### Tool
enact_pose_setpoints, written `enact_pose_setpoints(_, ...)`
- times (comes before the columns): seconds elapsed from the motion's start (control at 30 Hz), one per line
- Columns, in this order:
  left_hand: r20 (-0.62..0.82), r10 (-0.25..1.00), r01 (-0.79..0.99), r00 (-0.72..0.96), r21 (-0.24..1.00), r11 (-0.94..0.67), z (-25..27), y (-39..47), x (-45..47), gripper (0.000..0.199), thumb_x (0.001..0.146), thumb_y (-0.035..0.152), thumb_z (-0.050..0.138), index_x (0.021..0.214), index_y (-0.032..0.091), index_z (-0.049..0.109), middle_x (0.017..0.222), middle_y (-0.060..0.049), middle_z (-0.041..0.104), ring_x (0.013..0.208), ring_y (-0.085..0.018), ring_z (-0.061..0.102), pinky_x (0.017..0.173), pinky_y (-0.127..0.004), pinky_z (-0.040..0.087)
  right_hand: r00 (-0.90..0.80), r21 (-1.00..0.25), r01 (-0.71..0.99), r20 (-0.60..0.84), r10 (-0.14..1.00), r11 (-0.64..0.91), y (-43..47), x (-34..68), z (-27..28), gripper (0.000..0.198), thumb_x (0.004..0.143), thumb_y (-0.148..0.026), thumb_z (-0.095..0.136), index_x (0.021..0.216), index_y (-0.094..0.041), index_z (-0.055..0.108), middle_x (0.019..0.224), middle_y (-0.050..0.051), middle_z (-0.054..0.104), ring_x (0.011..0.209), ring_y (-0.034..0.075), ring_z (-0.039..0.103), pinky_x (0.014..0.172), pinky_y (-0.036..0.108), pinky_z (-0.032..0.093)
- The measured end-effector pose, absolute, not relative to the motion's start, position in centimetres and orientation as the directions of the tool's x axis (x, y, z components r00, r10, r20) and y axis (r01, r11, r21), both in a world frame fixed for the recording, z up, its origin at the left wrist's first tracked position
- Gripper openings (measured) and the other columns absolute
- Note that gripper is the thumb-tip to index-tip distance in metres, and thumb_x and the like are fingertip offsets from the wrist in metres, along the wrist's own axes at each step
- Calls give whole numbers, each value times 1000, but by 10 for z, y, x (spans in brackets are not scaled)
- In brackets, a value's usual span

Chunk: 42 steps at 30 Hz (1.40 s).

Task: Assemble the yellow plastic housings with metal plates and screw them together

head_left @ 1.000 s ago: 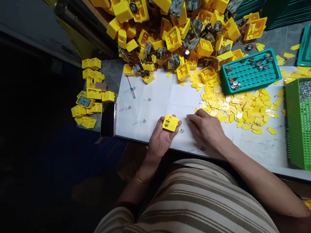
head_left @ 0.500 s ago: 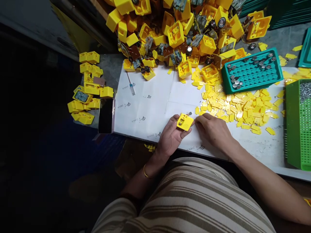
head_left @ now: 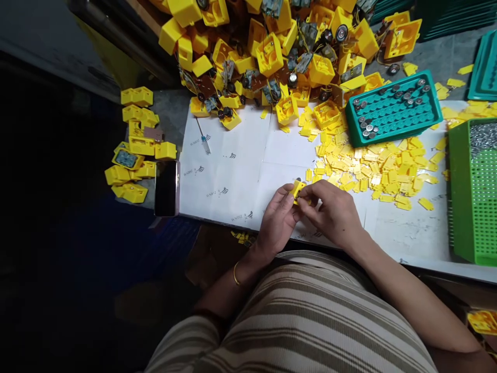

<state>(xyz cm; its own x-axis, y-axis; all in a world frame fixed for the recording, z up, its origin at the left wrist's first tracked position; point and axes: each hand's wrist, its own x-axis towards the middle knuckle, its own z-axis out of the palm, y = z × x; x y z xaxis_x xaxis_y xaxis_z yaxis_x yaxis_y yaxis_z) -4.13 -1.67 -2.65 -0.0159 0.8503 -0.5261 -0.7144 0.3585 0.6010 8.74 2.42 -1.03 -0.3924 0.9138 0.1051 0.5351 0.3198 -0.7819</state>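
Note:
My left hand (head_left: 276, 221) is closed around a small yellow plastic casing (head_left: 297, 187), held just above the front of the white-covered table. My right hand (head_left: 334, 211) has come up against the casing's right side, its thumb and fingertips pinched together over it. Whatever those fingertips hold is too small or hidden to make out, and they cover much of the casing. A small dark round piece (head_left: 298, 180) shows at the casing's far edge. Loose flat yellow covers (head_left: 361, 166) lie in a heap beyond my right hand.
Yellow casings with wires and speakers (head_left: 267, 57) pile up at the back. A teal tray (head_left: 351, 127) holds several button cells. At the right stands a green basket (head_left: 462, 207) with small metal parts. A screwdriver (head_left: 205, 145), a phone (head_left: 166, 187) and more casings (head_left: 135, 145) lie left.
My right hand has moved left from the tabletop onto the casing. The casing has been turned in my left hand, its perforated face no longer showing. The whole view has shifted slightly.

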Motion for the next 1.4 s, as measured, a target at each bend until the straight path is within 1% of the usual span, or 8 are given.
enact_pose_setpoints(0.17, -526, 850, -703, -32, 616, 355, -31, -19, -41, 17, 86, 22, 63, 103, 22, 62, 104, -1, 69, 84, -10, 64, 74, -21, 49, -439, -738, 611, -13, 899, 288, 25, 89, -10, 10, 88, -22, 60, 83, -18, 66, 79, 4, 67, 69, 15, 60, 60, 26, 41)
enact_pose_setpoints(0.33, -542, 841, -684, -10, 617, 389, -31, -19, -41, 20, 84, 27, 66, 103, 22, 63, 101, -1, 69, 75, -8, 62, 69, -20, 48, -448, -745, 594, 6, 894, 303, 23, 90, -10, 15, 91, -24, 56, 84, -18, 68, 81, 5, 65, 71, 16, 59, 60, 26, 40)
enact_pose_setpoints(0.5, -524, 851, -658, 17, 635, 404, -31, -21, -43, 26, 80, 31, 71, 102, 22, 63, 94, -1, 70, 73, -9, 64, 67, -20, 50, -396, -831, 538, -103, 912, 140, 28, 87, -8, 8, 81, -14, 64, 76, -18, 60, 74, 0, 62, 66, 12, 55, 59, 24, 40)
enact_pose_setpoints(0.6, -524, 852, -665, 24, 628, 405, -31, -21, -44, 25, 81, 30, 70, 103, 21, 63, 94, -1, 70, 75, -10, 65, 67, -20, 50, -405, -835, 542, -164, 900, 92, 32, 88, -6, 7, 80, -13, 66, 76, -18, 63, 73, 0, 63, 64, 12, 55, 59, 24, 40)
enact_pose_setpoints(0.67, -532, 846, -686, 21, 608, 399, -30, -20, -46, 23, 82, 29, 69, 102, 21, 63, 96, -2, 70, 78, -10, 65, 68, -21, 51, -422, -838, 528, -120, 898, 136, 32, 89, -6, 3, 80, -16, 68, 80, -19, 67, 76, 1, 64, 68, 13, 57, 61, 25, 42)
enact_pose_setpoints(0.8, -531, 848, -708, 5, 597, 378, -29, -19, -49, 21, 82, 26, 68, 102, 21, 62, 108, -3, 68, 88, -13, 66, 76, -25, 53, -430, -872, 440, 4, 903, 213, 28, 92, -11, 10, 83, -16, 66, 92, -19, 70, 80, 2, 67, 74, 14, 62, 66, 25, 46)
enact_pose_setpoints(1.13, -516, 856, -667, -24, 646, 371, -32, -22, -50, 25, 82, 27, 68, 105, 21, 61, 108, -4, 66, 94, -14, 65, 85, -28, 53, -417, -821, 485, 86, 905, 302, 20, 87, -17, 8, 86, -22, 67, 90, -17, 70, 78, 3, 66, 70, 14, 60, 60, 24, 45)
enact_pose_setpoints(1.4, -579, 815, -739, 11, 545, 397, -25, -19, -50, 21, 84, 25, 65, 104, 22, 61, 111, -4, 66, 95, -15, 65, 84, -29, 53, -301, -871, 431, 110, 947, 238, 17, 94, -15, 7, 88, -24, 63, 87, -22, 70, 79, 2, 69, 70, 14, 61, 60, 25, 50)
